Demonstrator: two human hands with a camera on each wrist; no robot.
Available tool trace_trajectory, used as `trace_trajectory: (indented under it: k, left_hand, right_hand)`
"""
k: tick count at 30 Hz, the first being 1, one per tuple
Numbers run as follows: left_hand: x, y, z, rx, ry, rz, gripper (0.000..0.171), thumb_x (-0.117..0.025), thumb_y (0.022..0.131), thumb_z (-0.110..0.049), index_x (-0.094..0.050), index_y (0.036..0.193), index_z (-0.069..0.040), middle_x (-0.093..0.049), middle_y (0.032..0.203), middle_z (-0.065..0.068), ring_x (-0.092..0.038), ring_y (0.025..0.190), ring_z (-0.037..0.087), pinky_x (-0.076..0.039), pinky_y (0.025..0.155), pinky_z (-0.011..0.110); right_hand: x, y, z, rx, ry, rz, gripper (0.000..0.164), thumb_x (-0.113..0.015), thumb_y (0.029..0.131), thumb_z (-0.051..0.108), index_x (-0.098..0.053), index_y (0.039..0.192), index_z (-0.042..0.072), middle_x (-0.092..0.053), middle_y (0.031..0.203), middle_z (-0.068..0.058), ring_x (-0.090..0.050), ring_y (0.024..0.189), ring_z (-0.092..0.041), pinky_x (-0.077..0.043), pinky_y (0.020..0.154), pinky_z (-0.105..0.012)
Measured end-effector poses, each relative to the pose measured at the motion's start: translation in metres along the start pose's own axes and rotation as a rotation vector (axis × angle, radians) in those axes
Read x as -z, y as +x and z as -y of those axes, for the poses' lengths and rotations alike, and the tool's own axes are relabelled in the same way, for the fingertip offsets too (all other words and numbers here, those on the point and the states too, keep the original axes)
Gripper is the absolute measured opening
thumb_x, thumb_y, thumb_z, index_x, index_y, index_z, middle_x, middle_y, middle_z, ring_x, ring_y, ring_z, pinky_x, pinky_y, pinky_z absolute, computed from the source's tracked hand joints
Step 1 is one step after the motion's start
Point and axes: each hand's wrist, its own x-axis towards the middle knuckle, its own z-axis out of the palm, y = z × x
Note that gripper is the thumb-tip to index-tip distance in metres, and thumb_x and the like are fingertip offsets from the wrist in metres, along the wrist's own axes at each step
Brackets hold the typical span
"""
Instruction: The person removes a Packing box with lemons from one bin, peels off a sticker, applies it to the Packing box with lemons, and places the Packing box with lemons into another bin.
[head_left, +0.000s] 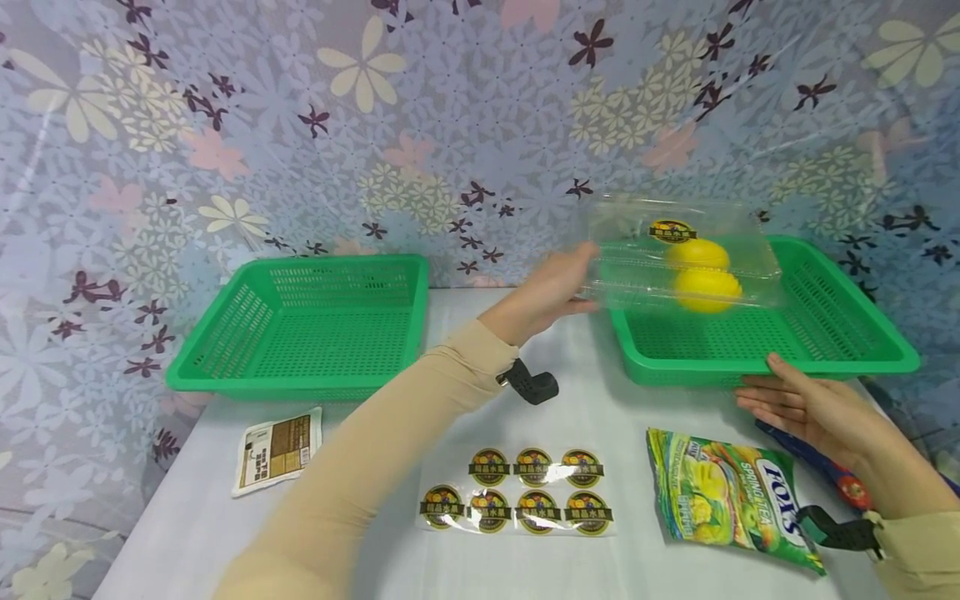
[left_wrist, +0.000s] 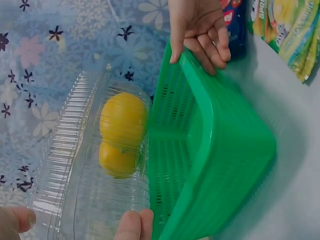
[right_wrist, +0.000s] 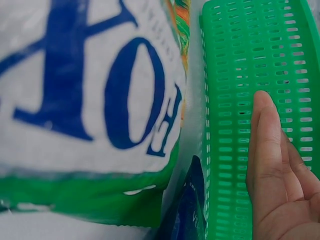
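A clear plastic clamshell box (head_left: 622, 279) with two yellow lemons (head_left: 707, 289) inside is held up by my left hand (head_left: 551, 287), which grips its left end. The box is tilted above the right green basket (head_left: 705, 367), and a round fruit sticker (head_left: 672, 231) shows on it. In the left wrist view, thumb and fingertips pinch the box's near end. My right hand (head_left: 817, 412) holds the front rim of the right basket, thumb over the rim and fingers along the outer wall. Those fingers (right_wrist: 270, 150) look nearly straight in the right wrist view.
Another green basket (head_left: 296, 383) stands at the left, with a brown-and-white packet (head_left: 277, 450) before it. A sticker sheet (head_left: 517, 492) lies at the front middle. A green Fox's candy bag (head_left: 731, 500) and a dark blue packet (head_left: 813, 458) lie near my right wrist.
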Motion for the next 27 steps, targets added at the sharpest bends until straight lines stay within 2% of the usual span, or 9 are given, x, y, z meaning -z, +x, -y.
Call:
trace_trajectory:
  k: [3,6,8,10,12,18,21,25,27]
  left_hand:
    - [-0.011,0.007,0.000,0.009,0.011,-0.013,0.052,-0.043,0.116,-0.035,-0.044,0.164,-0.017,-0.011,0.182,0.004,-0.035,0.160,0.035,-0.059,0.113,0.039]
    - [-0.022,0.014,-0.001,0.019,0.045,-0.013,0.051,-0.044,0.115,-0.039,-0.048,0.163,-0.020,-0.017,0.181,0.000,-0.037,0.161,0.030,-0.060,0.111,0.037]
    - [-0.029,0.018,-0.001,0.025,0.068,-0.006,0.051,-0.044,0.115,-0.040,-0.047,0.163,-0.022,-0.024,0.179,0.001,-0.037,0.161,0.027,-0.061,0.109,0.035]
    - [-0.036,0.022,-0.001,0.032,0.066,-0.008,0.051,-0.047,0.114,-0.040,-0.048,0.162,-0.022,-0.025,0.178,0.001,-0.040,0.159,0.026,-0.062,0.107,0.035]
    - [-0.045,0.026,0.000,0.043,0.070,-0.031,0.054,-0.050,0.112,-0.040,-0.045,0.163,-0.020,-0.026,0.176,0.002,-0.047,0.152,0.026,-0.063,0.104,0.035]
    - [-0.068,0.033,0.004,0.042,0.090,-0.076,0.047,-0.051,0.112,-0.040,-0.059,0.153,-0.020,-0.035,0.171,0.001,-0.055,0.145,0.023,-0.064,0.104,0.037]
    - [-0.079,0.034,0.007,0.051,0.072,-0.088,0.052,-0.052,0.112,-0.039,-0.052,0.158,-0.016,-0.028,0.174,0.001,-0.054,0.146,0.023,-0.063,0.106,0.037]
    - [-0.088,0.038,0.011,0.087,0.065,-0.090,0.073,-0.054,0.112,-0.042,-0.023,0.171,-0.013,-0.021,0.178,0.000,-0.057,0.146,0.023,-0.062,0.108,0.037]
    - [-0.090,0.040,0.014,0.092,0.075,-0.080,0.073,-0.054,0.112,-0.042,-0.021,0.171,-0.014,-0.024,0.177,0.000,-0.057,0.145,0.023,-0.062,0.108,0.037]
  right_hand:
    - [-0.001,0.001,0.002,-0.011,-0.006,-0.003,0.043,-0.033,0.118,0.042,-0.075,0.114,0.035,-0.081,0.113,0.010,-0.078,0.105,-0.005,-0.065,0.095,-0.023]
    - [-0.002,0.002,0.004,-0.022,0.001,-0.007,0.042,-0.034,0.118,0.043,-0.075,0.114,0.035,-0.082,0.113,0.009,-0.078,0.104,-0.006,-0.065,0.095,-0.023]
    - [-0.002,0.002,0.005,-0.027,0.012,-0.007,0.042,-0.034,0.118,0.044,-0.076,0.113,0.035,-0.082,0.112,0.009,-0.079,0.104,-0.006,-0.065,0.094,-0.023]
    - [-0.002,0.001,0.006,-0.023,0.018,-0.002,0.044,-0.033,0.118,0.043,-0.076,0.114,0.034,-0.082,0.112,0.009,-0.079,0.105,-0.006,-0.065,0.094,-0.023]
    - [-0.001,0.000,0.006,-0.019,0.018,0.004,0.044,-0.033,0.118,0.042,-0.076,0.114,0.034,-0.082,0.113,0.009,-0.079,0.105,-0.006,-0.065,0.094,-0.023]
    - [0.000,0.001,0.005,-0.017,0.001,0.008,0.044,-0.032,0.118,0.043,-0.076,0.115,0.035,-0.081,0.114,0.010,-0.078,0.105,-0.006,-0.065,0.095,-0.023]
    - [0.000,0.002,0.005,-0.015,-0.006,0.011,0.045,-0.032,0.118,0.043,-0.076,0.115,0.035,-0.081,0.114,0.010,-0.078,0.105,-0.006,-0.065,0.095,-0.023]
    - [0.001,0.002,0.005,-0.011,-0.003,0.013,0.045,-0.032,0.119,0.042,-0.076,0.115,0.035,-0.081,0.114,0.009,-0.078,0.105,-0.006,-0.065,0.094,-0.023]
    - [0.000,0.003,0.005,-0.011,0.008,0.012,0.046,-0.032,0.119,0.041,-0.077,0.115,0.034,-0.082,0.113,0.009,-0.079,0.105,-0.007,-0.065,0.094,-0.023]
